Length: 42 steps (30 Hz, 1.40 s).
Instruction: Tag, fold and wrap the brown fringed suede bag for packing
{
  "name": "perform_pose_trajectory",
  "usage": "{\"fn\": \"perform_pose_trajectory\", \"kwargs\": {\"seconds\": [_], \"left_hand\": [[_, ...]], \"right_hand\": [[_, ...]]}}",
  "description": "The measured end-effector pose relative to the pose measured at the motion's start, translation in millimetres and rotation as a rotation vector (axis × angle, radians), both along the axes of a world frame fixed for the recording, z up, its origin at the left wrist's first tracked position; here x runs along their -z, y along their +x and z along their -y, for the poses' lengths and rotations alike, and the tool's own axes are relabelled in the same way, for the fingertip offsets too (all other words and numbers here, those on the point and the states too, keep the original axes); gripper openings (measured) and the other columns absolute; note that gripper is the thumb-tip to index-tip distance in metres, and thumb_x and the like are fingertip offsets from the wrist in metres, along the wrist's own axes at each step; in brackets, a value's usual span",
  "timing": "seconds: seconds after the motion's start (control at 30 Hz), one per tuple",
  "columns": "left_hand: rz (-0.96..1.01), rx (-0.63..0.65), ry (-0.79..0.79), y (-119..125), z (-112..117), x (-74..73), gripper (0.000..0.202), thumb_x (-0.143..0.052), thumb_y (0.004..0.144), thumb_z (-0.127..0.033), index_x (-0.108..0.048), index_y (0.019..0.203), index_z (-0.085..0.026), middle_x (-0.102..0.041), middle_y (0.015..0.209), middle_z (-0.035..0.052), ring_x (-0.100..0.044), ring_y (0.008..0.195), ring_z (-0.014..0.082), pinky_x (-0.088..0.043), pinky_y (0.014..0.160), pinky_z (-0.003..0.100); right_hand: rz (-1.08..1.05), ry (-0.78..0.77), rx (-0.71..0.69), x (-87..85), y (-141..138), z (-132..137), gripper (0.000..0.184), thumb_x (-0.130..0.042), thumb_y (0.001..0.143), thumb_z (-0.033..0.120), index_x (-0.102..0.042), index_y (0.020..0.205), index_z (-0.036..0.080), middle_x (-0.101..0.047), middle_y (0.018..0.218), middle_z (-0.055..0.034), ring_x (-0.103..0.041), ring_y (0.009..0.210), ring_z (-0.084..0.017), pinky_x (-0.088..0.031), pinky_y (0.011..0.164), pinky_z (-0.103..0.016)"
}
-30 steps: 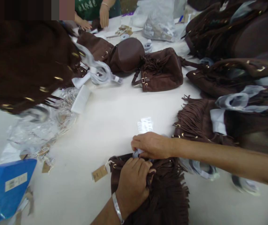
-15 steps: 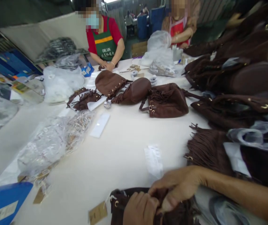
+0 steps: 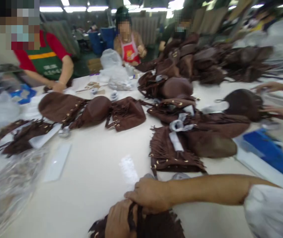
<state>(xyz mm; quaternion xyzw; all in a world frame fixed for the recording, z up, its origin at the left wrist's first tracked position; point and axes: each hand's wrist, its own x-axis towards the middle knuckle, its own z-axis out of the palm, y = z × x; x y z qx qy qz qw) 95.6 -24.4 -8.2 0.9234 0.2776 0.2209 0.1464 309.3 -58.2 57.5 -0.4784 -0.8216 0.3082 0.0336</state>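
Note:
At the bottom edge lies a dark brown fringed bag [image 3: 165, 226], partly out of view, with a gold ring at its left end. My left hand [image 3: 119, 218] is closed around a dark strap or edge of it. Touching the left hand from above, my right hand [image 3: 153, 195] is closed at the bag's upper edge. Its fingertips are turned down and partly hidden, and motion blurs the details. A white puckered sleeve [image 3: 267, 210] covers the right forearm. Just beyond the hands a crumpled white sheet [image 3: 129, 170] rests on the white table [image 3: 87, 185].
More brown bags [image 3: 129, 114] lie across the table, with another fringed bag [image 3: 176, 148] close on the right. Clear plastic with tags [image 3: 10, 188] is at left, a blue tray [image 3: 270, 153] at right. A co-worker's hands [image 3: 277, 99] touch a bag; other people stand beyond.
The view has swung right and up, bringing the co-worker's hands and blue tray into sight. The brown tag beside my bag has left the view. Both my hands remain on the bag.

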Motion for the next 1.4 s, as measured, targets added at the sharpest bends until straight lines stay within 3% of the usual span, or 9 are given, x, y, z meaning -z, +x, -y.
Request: {"fn": "perform_pose_trajectory", "kwargs": {"seconds": [0.1, 0.27, 0.47, 0.63, 0.73, 0.93, 1.13, 1.3, 1.4], "left_hand": [[-0.048, 0.053, 0.022, -8, -13, 6.2, 0.044, -0.056, 0.09, -0.04, -0.045, 0.128, -0.022, -0.068, 0.11, 0.0125, -0.067, 0.096, 0.0297, -0.053, 0.081, 0.048], [-0.076, -0.122, -0.177, 3, 26, -34.8, 0.075, -0.045, 0.094, -0.029, -0.001, 0.152, -0.014, -0.034, 0.152, 0.0238, -0.039, 0.138, 0.0335, -0.03, 0.113, 0.061], [-0.032, -0.231, -0.379, -1, 40, -46.8, 0.098, -0.057, 0.086, -0.024, 0.015, 0.151, -0.017, -0.028, 0.156, 0.0191, -0.027, 0.145, 0.0278, -0.018, 0.12, 0.054], [-0.137, -0.157, -0.336, -20, 51, -52.1, 0.09, -0.057, 0.078, -0.016, -0.008, 0.153, -0.019, -0.016, 0.162, 0.0126, -0.005, 0.15, 0.0301, -0.013, 0.121, 0.055], [-0.2, -0.071, -0.284, -32, 56, -58.1, 0.08, -0.048, 0.074, -0.005, -0.029, 0.149, -0.024, -0.014, 0.163, 0.0044, -0.002, 0.15, 0.0305, -0.015, 0.121, 0.057], [-0.242, -0.011, -0.201, -31, 61, -72.4, 0.049, -0.044, 0.072, -0.001, -0.061, 0.113, -0.021, -0.054, 0.133, 0.0059, -0.02, 0.145, 0.0304, -0.013, 0.121, 0.059], [-0.145, 0.0, -0.299, -61, 69, -98.5, 0.033, -0.046, 0.069, -0.003, -0.062, 0.091, -0.021, -0.064, 0.102, 0.0059, -0.044, 0.126, 0.0259, -0.028, 0.114, 0.053], [-0.157, -0.182, -0.598, -134, 56, -123.7, 0.035, -0.034, 0.095, -0.03, -0.068, 0.088, -0.021, -0.07, 0.093, 0.0045, -0.059, 0.108, 0.0228, -0.044, 0.099, 0.041], [-0.374, -0.525, -0.362, -145, 44, -137.1, 0.045, -0.032, 0.097, -0.04, -0.068, 0.082, -0.018, -0.068, 0.077, 0.007, -0.063, 0.086, 0.0245, -0.046, 0.089, 0.041]], "right_hand": [[-0.065, 0.303, 0.214, -14.2, -9, 33, 0.059, -0.056, 0.089, 0.033, -0.038, 0.141, 0.012, -0.064, 0.114, -0.0163, -0.059, 0.103, -0.028, -0.045, 0.085, -0.039], [-0.301, 0.154, 0.486, -18.2, -20, 57, 0.072, -0.071, 0.074, 0.058, -0.05, 0.13, 0.017, -0.06, 0.112, -0.0117, -0.06, 0.095, -0.025, -0.047, 0.08, -0.034], [-0.575, -0.027, 0.652, 1.3, -45, 33, 0.024, -0.065, 0.084, 0.031, -0.065, 0.104, 0.018, -0.067, 0.093, -0.0053, -0.061, 0.087, -0.019, -0.046, 0.083, -0.032], [-0.625, -0.24, 0.766, 10.0, -36, 19, 0.017, -0.055, 0.09, 0.031, -0.06, 0.089, 0.015, -0.063, 0.065, -0.0008, -0.06, 0.057, -0.012, -0.049, 0.055, -0.022], [-0.637, -0.324, 0.793, 15.8, -35, 13, 0.018, -0.058, 0.089, 0.032, -0.056, 0.085, 0.015, -0.063, 0.065, -0.0006, -0.061, 0.056, -0.011, -0.05, 0.053, -0.019], [-0.607, -0.387, 0.797, 22.4, -43, 3, 0.026, -0.071, 0.08, 0.033, -0.056, 0.09, 0.016, -0.059, 0.06, 0.003, -0.058, 0.052, -0.01, -0.048, 0.047, -0.018], [-0.632, -0.459, 0.863, 25.2, -42, -7, 0.025, -0.075, 0.074, 0.023, -0.055, 0.086, 0.015, -0.054, 0.056, 0.0042, -0.052, 0.047, -0.008, -0.045, 0.043, -0.017], [-0.749, -0.495, 0.838, 27.6, -38, -4, 0.03, -0.078, 0.07, 0.028, -0.055, 0.084, 0.015, -0.058, 0.064, 0.0018, -0.055, 0.056, -0.008, -0.049, 0.049, -0.018], [-0.804, -0.494, 0.804, 31.2, -36, -1, 0.034, -0.08, 0.065, 0.032, -0.055, 0.083, 0.016, -0.057, 0.064, 0.0023, -0.056, 0.057, -0.009, -0.049, 0.05, -0.018]]}}
